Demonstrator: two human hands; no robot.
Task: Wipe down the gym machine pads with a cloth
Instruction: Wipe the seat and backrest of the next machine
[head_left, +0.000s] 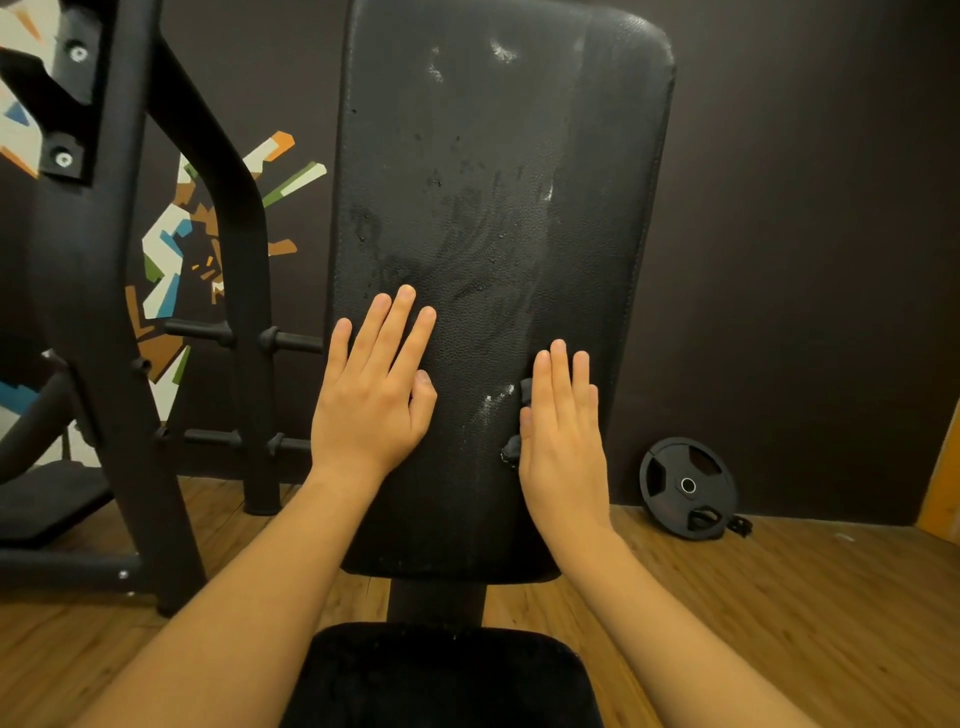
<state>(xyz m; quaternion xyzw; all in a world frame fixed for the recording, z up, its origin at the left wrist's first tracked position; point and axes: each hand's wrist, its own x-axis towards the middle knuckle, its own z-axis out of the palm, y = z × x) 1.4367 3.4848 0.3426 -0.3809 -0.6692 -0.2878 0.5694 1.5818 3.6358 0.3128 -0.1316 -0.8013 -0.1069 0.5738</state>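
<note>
A tall black back pad (498, 208) stands upright in front of me, with wet smears and white scuff marks on its surface. My left hand (371, 395) lies flat on its lower left part, fingers spread, holding nothing. My right hand (563, 431) presses flat on the lower right part. Bits of a dark cloth (513, 448) stick out from under its thumb side; most of the cloth is hidden by the palm. Below the back pad is the black seat pad (441, 675), between my forearms.
A black machine frame (104, 312) with plate pegs (296, 341) rises at the left. A black weight plate (687, 487) leans on the dark wall at the right. The floor (779, 597) is wooden planks.
</note>
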